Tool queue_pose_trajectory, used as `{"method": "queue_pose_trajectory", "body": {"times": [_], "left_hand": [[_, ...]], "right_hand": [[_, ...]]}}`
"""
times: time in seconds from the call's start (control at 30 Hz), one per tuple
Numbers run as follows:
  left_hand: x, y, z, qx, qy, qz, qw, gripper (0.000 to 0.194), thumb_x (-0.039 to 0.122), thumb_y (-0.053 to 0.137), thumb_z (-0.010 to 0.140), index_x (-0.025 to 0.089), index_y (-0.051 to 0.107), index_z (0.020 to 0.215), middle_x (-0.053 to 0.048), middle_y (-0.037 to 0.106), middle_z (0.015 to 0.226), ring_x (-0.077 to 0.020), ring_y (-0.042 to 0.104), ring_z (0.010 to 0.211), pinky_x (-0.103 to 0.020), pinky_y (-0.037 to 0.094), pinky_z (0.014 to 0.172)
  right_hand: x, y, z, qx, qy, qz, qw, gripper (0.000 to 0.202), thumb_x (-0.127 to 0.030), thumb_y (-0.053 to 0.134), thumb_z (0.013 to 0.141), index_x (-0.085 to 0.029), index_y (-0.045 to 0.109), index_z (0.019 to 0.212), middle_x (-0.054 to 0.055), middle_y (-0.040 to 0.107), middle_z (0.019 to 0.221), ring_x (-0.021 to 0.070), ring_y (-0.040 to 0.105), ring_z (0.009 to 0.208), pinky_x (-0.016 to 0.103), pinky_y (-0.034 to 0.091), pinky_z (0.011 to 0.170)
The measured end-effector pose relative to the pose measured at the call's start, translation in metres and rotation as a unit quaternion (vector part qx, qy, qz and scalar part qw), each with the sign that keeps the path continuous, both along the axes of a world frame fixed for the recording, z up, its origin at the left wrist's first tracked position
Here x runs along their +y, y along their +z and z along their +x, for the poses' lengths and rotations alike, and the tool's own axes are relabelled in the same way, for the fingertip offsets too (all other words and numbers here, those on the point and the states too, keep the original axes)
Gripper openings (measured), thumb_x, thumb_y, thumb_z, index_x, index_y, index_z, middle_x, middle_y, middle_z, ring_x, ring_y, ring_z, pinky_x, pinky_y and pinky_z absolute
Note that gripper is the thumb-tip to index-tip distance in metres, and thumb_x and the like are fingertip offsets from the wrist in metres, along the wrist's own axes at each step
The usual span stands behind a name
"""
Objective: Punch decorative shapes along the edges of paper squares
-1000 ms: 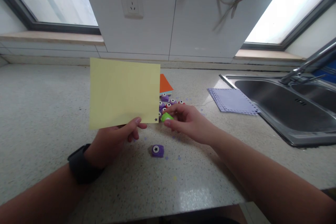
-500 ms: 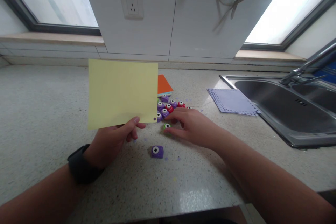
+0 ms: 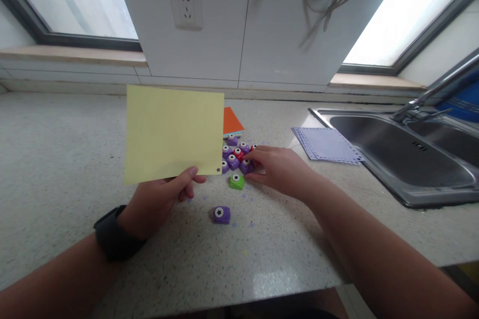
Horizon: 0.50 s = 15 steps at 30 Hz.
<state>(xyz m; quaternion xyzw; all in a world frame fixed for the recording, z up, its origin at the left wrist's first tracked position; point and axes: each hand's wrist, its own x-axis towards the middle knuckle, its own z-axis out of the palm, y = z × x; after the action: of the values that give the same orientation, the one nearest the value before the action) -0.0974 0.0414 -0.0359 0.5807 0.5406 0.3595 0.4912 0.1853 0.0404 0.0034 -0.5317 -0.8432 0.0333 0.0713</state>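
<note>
My left hand [image 3: 164, 202] grips a yellow sheet [image 3: 174, 132] by its lower edge, thumb in front; a small dark star shows at its lower right corner. My right hand [image 3: 277, 169] is at the right side of a cluster of purple and red craft punches, its thumb and fingertips around a purple punch [image 3: 246, 166]. A red punch [image 3: 238, 154] lies among the purple ones. Just in front of the cluster is a green punch [image 3: 236, 182], and nearer to me a purple punch with a star [image 3: 222, 215] lies alone.
An orange sheet [image 3: 232, 120] tops a paper stack behind the punches. Lilac sheets [image 3: 325, 144] with patterned edges lie beside the steel sink [image 3: 374, 144] on the right. Small paper bits dot the counter [image 3: 179, 269].
My right hand has moved off the green punch to the purple punch at the cluster's right side. My left hand still holds the yellow sheet. The view has shifted slightly.
</note>
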Motion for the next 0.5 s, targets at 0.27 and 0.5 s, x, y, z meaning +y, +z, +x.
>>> {"method": "queue_pose_trajectory", "body": {"times": [0.27, 0.5], "left_hand": [[0.0, 0.001, 0.001, -0.003, -0.002, -0.018, 1.0, 0.037, 0.055, 0.065, 0.086, 0.023, 0.078, 0.073, 0.001, 0.061, 0.058, -0.0158, 0.052, 0.058, -0.026, 0.045, 0.056], [-0.001, 0.004, 0.003, -0.018, -0.007, -0.032, 0.999, 0.035, 0.053, 0.066, 0.086, 0.023, 0.078, 0.072, 0.0, 0.062, 0.059, -0.016, 0.052, 0.058, -0.026, 0.044, 0.057]], "right_hand": [[-0.009, 0.014, -0.002, 0.022, 0.066, -0.056, 0.996, 0.041, -0.019, 0.063, 0.088, -0.025, 0.064, 0.128, 0.007, 0.068, 0.119, 0.0237, 0.066, 0.101, 0.033, 0.049, 0.083], [-0.008, 0.007, -0.006, 0.043, 0.033, -0.033, 0.998, 0.02, -0.023, 0.068, 0.087, -0.024, 0.072, 0.107, 0.007, 0.07, 0.107, 0.0233, 0.066, 0.097, 0.033, 0.05, 0.08]]}}
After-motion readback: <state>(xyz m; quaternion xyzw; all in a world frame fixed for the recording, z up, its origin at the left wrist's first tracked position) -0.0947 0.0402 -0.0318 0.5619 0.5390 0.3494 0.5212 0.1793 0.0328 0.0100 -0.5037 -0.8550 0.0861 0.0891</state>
